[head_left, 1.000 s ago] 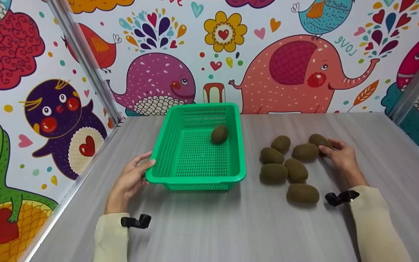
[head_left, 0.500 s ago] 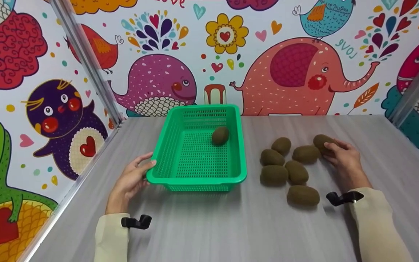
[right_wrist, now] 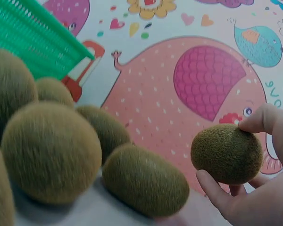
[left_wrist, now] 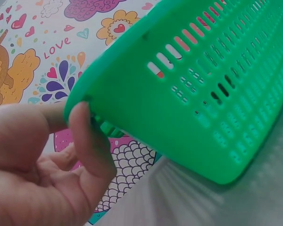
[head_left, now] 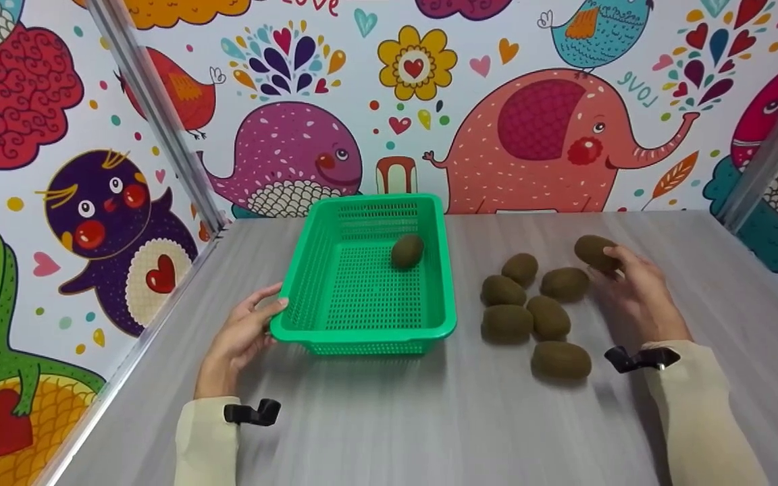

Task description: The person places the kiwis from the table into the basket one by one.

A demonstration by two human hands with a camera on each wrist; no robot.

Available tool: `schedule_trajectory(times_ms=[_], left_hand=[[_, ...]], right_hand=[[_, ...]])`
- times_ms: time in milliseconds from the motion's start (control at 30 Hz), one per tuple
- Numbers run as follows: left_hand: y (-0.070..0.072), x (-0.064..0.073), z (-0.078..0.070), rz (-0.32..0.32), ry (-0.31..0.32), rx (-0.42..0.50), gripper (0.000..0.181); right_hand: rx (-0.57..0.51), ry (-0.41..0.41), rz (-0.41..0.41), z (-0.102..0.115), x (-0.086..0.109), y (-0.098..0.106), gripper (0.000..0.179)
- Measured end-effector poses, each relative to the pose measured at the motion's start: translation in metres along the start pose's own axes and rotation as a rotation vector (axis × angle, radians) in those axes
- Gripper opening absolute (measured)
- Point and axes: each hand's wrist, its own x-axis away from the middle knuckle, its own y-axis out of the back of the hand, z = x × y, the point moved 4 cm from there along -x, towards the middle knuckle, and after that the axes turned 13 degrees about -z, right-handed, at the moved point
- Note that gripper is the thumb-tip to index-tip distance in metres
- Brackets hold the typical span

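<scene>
Head view, right hand: we see the right hand (head_left: 642, 293) holding an oval, brown, fuzzy-skinned kiwifruit (head_left: 594, 252) between fingers and thumb, just beyond the loose cluster.
Head view, left hand: the left hand (head_left: 244, 331) grips the near left corner of a green, rectangular, perforated plastic basket (head_left: 365, 334), the thumb over its rim.
Head view, basket: it stands on the grey, wood-grained desk (head_left: 375, 432); inside, near its right wall, we see a single brown kiwifruit (head_left: 407, 252).
Head view, cluster: six more oval brown kiwifruits (head_left: 548, 318) lie close together on the desk, between the basket and the right hand.
Head view, surroundings: behind the desk we see a white wall printed with colourful cartoon animals (head_left: 537, 182); pale beige sleeves (head_left: 706, 418) cover both forearms.
Left wrist view, rim: we see the fingers bent at the green rim, its edge caught between them; we cannot tell exactly how the hidden fingertips lie.
Right wrist view, held kiwifruit: thumb and fingers pinch it at opposite sides, and a gap separates it from the nearest loose fruit.
Right wrist view, background: we see a corner of the basket beyond the cluster, at upper left.
</scene>
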Motion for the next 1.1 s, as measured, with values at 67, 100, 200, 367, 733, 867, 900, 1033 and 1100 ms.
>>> schedule_trajectory(times_ms=[67,100,200,367,733,867,900,1033,1100], left_hand=[[0.000,0.000,0.000,-0.002,0.003,0.003,0.056],[0.000,0.000,0.000,-0.003,0.003,0.002,0.056],[0.000,0.000,0.000,-0.003,0.006,0.003,0.056],[0.001,0.001,0.000,-0.002,0.003,0.003,0.057],[0.003,0.002,0.000,-0.020,0.012,0.004,0.058],[0.002,0.000,-0.001,-0.013,0.017,0.014,0.059],[0.002,0.000,-0.002,-0.010,0.016,0.015,0.059],[0.001,-0.001,-0.002,-0.007,0.017,0.018,0.058],[0.000,-0.001,-0.001,-0.005,0.018,0.016,0.058]], right_hand=[[-0.011,0.002,0.032,0.000,0.003,-0.004,0.049],[-0.015,0.005,0.046,-0.001,0.004,-0.006,0.053],[-0.025,0.001,0.055,-0.002,0.006,-0.013,0.069],[-0.024,0.010,0.070,-0.003,0.010,-0.024,0.085],[0.086,0.098,0.177,-0.014,0.023,-0.052,0.092],[0.097,0.110,0.188,-0.016,0.028,-0.059,0.086],[0.101,0.113,0.189,-0.017,0.030,-0.060,0.086],[0.143,0.133,0.217,-0.019,0.034,-0.067,0.089],[0.173,0.147,0.232,-0.021,0.036,-0.071,0.089]])
